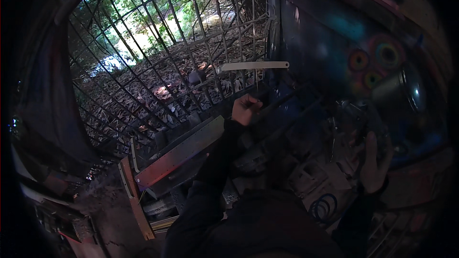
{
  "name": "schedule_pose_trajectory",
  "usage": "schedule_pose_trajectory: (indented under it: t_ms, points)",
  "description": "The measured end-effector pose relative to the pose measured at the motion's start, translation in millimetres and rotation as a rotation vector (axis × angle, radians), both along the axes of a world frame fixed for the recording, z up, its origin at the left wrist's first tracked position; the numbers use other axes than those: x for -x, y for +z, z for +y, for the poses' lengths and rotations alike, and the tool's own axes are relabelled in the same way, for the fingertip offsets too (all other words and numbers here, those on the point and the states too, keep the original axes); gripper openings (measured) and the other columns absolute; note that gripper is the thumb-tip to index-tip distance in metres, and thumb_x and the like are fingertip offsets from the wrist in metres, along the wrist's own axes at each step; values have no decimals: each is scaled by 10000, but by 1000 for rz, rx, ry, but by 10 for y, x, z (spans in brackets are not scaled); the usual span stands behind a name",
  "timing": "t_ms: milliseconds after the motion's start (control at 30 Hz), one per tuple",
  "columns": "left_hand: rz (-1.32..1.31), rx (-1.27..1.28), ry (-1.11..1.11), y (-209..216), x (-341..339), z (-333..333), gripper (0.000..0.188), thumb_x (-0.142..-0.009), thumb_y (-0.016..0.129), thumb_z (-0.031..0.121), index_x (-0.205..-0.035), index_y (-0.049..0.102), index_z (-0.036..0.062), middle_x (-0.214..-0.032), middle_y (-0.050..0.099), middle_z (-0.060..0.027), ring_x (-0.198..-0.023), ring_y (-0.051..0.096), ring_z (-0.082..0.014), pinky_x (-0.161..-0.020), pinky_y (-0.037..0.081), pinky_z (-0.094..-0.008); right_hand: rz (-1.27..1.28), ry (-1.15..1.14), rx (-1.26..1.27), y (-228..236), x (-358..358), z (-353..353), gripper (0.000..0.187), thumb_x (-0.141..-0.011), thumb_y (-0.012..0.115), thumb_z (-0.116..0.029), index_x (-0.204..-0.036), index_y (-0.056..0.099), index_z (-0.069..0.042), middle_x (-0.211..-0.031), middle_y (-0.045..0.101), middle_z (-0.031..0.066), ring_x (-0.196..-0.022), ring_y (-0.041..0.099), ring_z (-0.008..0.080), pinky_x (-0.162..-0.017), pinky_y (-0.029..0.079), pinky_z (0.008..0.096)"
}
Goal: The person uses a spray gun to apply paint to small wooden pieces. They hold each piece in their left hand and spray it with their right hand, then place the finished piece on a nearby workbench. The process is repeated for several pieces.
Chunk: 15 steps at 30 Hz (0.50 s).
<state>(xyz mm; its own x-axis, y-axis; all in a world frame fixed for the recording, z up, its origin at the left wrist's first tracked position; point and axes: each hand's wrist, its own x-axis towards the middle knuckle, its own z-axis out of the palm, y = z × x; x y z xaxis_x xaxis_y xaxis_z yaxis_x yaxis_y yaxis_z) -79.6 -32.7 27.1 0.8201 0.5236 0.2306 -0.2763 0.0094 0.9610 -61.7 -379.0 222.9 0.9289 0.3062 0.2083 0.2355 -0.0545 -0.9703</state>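
My left hand (246,109) is raised in the middle of the view, its fingers pinched around a thin wire (257,85). Above it, the wire meets a pale, narrow flat strip (256,65), which lies almost level and has a small hole at its right end. On the right, my right hand (375,165) is wrapped around what looks like a spray gun (356,112); its handle is mostly lost in shadow. A silver cylindrical cup (397,91) tilts above that hand, seemingly part of the gun.
A metal grille (196,33) stands ahead, with dry leaves (138,107) beyond it. The dark panel (330,43) at right carries sprayed coloured rings. A long metal channel (179,153) and a wooden slat (136,198) lie at left. A blue coil (322,209) sits low near my right forearm.
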Motion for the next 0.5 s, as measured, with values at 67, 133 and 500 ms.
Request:
schedule_pose_trajectory:
  t_ms: [67,133,500]
  points:
    - [8,-63,67,-25,-5,14,83,-783,643,33,-772,563,10,-712,611,-42,-631,569,-111,-566,440,-258,16,16,-35,-1,27,38,244,-933,498,-199,-1106,512,-28,-869,623,57,-692,571,87,-478,417,196]
    - [44,-228,195,-13,15,17,106,-778,653,65,-759,561,14,-684,600,-34,-639,558,-99,-573,439,-270,35,30,-58,-15,28,48,246,-934,493,-195,-1111,510,-26,-868,622,60,-693,571,89,-477,415,196]
    - [271,-832,691,1,-22,267,65,-707,585,47,-733,526,40,-709,560,-146,-678,574,-358,-608,457,-412,82,31,-55,-6,213,-35,302,-925,487,-177,-1156,479,18,-882,629,109,-676,573,122,-515,421,216]
